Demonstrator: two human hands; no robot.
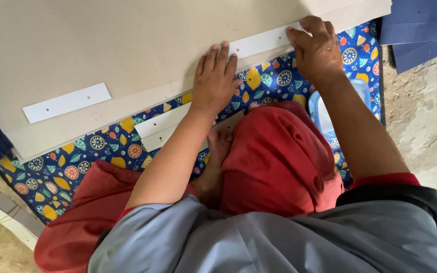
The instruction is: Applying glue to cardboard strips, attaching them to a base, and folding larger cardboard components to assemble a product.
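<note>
Your left hand (213, 78) and right hand (317, 48) press spread fingers flat on the strip (259, 44), thin and light; pinch its edge beside your fingertips.

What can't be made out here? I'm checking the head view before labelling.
- White strip under both hands: its right end is covered by the right hand.
- Grey board: cut off by the top and left edges.
- Pale blue container: mostly hidden by the right forearm and red knee.
- Left hand: palm side unseen.

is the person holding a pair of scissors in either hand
No, the left hand and right hand both press flat on a white punched paper strip lying on the large grey cardboard sheet.
</note>
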